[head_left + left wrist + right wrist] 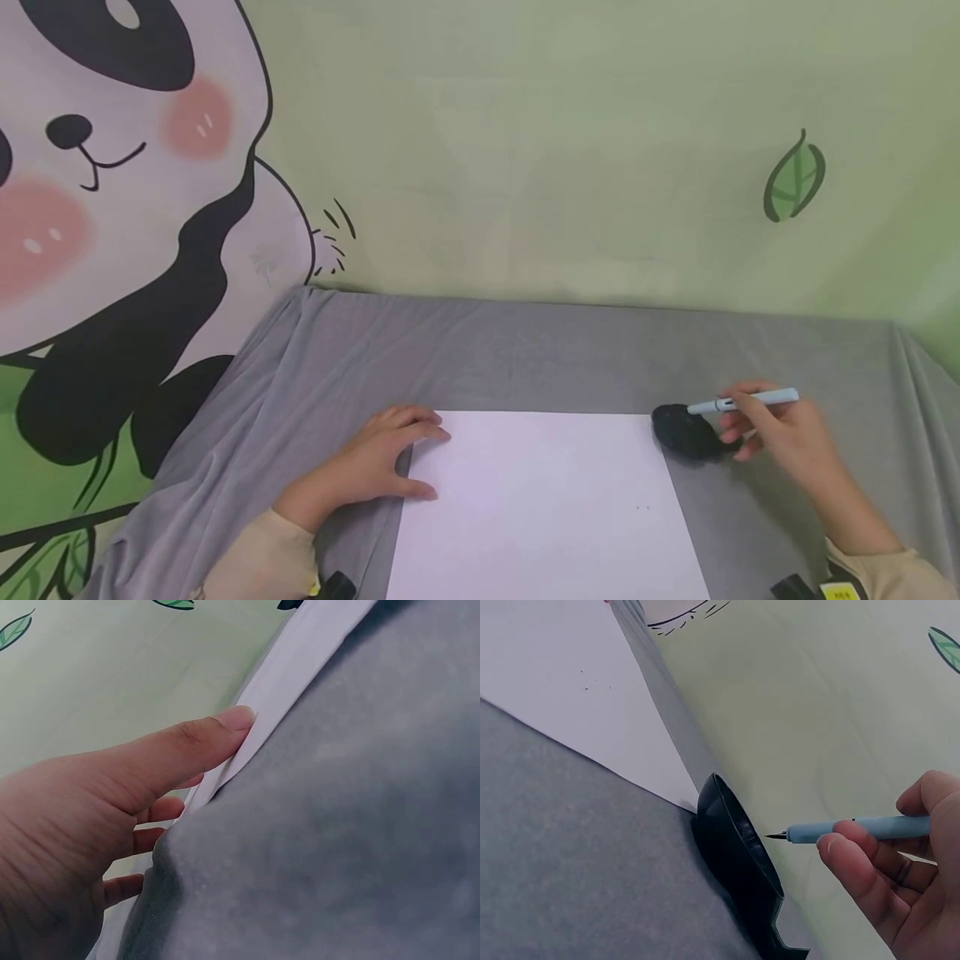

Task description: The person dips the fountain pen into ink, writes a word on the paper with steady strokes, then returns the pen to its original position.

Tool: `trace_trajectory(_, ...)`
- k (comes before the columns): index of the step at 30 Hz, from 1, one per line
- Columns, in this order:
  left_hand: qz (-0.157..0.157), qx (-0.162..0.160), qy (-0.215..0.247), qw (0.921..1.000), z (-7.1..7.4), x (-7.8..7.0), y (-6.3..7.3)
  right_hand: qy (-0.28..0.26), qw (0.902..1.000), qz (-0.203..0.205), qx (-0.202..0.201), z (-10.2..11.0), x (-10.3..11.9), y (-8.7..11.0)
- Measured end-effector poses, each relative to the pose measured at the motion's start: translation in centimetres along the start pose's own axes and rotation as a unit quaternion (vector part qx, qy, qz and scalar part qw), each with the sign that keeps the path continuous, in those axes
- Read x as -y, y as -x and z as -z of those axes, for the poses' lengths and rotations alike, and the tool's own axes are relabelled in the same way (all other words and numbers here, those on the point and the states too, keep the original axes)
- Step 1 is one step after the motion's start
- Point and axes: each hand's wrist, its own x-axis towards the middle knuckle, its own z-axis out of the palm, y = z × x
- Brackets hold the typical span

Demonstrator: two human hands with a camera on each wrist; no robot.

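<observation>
My right hand pinches a light blue pen between thumb and fingers. In the right wrist view, the dark pointed tip of the pen is right by the opening of a black dish, which has a handle-like end. The dish stands at the far right corner of a white sheet of paper. At the left edge of the sheet, my left hand rests with thumb and fingers spread. The left wrist view has the thumb lying along the paper's edge.
Grey cloth covers the table and hangs in folds at the left. Several small dark dots mark the paper near its right side. Behind the table rises a green wall with a painted panda and a leaf.
</observation>
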Motion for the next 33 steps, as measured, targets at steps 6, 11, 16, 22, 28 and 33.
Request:
trace_trajectory(6, -0.003, 0.001, -0.003, 1.0, 0.0, 0.1, 0.0, -0.004, 0.9999, -0.004, 0.01, -0.1, -0.3, 0.0)
trace_trajectory(11, -0.002, 0.004, -0.005, 1.0, 0.0, 0.2, -0.1, 0.033, 0.9992, 0.021, 0.008, -0.4, -0.5, 0.0)
trace_trajectory(16, 0.002, 0.008, -0.004, 1.0, 0.0, 0.2, -0.1, 0.088, 0.9952, 0.041, -0.008, -0.7, -0.5, 0.1)
trace_trajectory(22, 0.002, 0.006, -0.004, 1.0, 0.0, 0.1, 0.0, 0.127, 0.991, 0.036, -0.02, -0.9, -0.6, 0.2)
trace_trajectory(28, 0.003, 0.007, -0.007, 1.0, 0.0, 0.1, 0.1, 0.128, 0.9912, 0.03, -0.017, -1.0, -0.5, 0.2)
trace_trajectory(33, 0.006, 0.011, -0.003, 0.9999, 0.0, 0.1, 0.1, 0.14, 0.9896, 0.028, -0.014, -1.1, -0.4, 0.3)
